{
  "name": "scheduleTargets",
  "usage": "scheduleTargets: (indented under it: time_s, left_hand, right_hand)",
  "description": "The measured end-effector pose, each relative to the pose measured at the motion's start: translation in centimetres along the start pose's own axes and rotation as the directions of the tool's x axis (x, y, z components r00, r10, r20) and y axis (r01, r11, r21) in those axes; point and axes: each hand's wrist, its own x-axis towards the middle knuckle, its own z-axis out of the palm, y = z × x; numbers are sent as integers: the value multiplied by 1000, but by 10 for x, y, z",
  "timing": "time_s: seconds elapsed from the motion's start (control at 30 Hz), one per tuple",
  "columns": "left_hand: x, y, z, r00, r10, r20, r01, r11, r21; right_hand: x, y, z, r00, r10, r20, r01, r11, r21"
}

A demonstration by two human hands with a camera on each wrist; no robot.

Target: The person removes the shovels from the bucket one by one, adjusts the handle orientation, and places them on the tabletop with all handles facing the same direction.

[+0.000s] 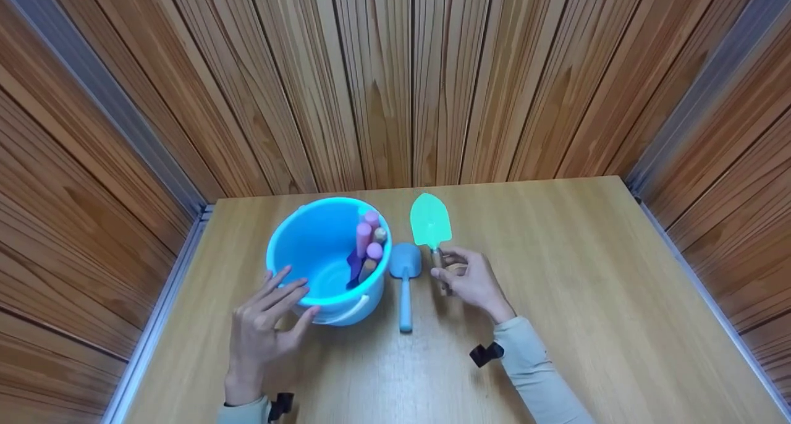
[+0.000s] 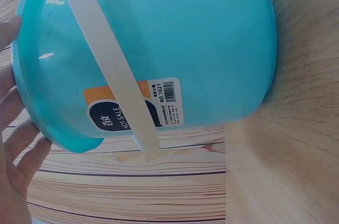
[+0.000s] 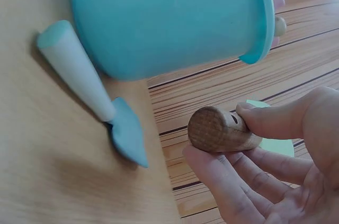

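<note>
A light blue bucket stands upright on the table, its white handle hanging down the side. My left hand rests on the bucket's near-left rim with its fingers spread and fairly straight. Inside the bucket, several tools with pink and wooden handles lean against the right wall; their lower ends are partly hidden. My right hand grips the wooden handle of a garden trowel with a light green blade, held above the table. Between bucket and right hand lies a blue hand shovel.
The wooden table has its back edge against a wood-plank wall. Plank side walls with grey metal rails flank it left and right. A printed label is stuck to the bucket's side.
</note>
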Motion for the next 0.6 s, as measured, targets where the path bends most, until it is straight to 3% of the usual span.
scheduleTargets:
  time_s: [0.23,0.6]
  left_hand:
    - [-1,0,-1,1000,5,4,-5,1000,5]
    - [0,-2,1,999,30,-10,-30,1000,4]
  right_hand:
    - [-7,18,4,993,114,-34,-112,991,71]
    - [-12,38,10,964,262,-53,-262,965,-4]
